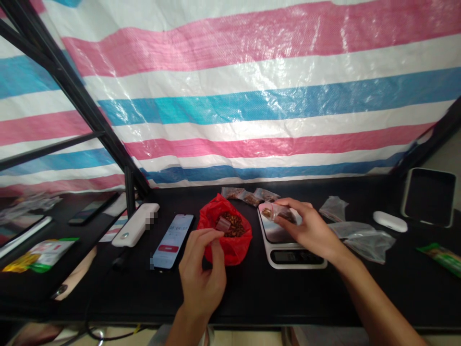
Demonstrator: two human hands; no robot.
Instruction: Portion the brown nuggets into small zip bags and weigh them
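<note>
My left hand [203, 274] is pinched at the near left rim of a red plastic bag [243, 247]. Its fingertips meet a small translucent scoop [224, 224], whose handle is hidden. Loose brown, grain-like pieces [236, 225] fill the bag's bottom. Over the steel plate of a white kitchen scale [268, 254], my right hand [304, 226] grips a small clear zip bag [277, 213] with brown pieces inside. Whether that bag touches the plate is hard to tell. The scale's dark display [293, 257] is unreadable.
Several filled small bags [250, 196] lie behind the red bag. Clear plastic bags [369, 240] and a white case [390, 221] are at the right. A phone showing a timer [173, 241] and a white power bank [136, 224] lie left. Black frame bars [77, 101] stand before a striped sheet.
</note>
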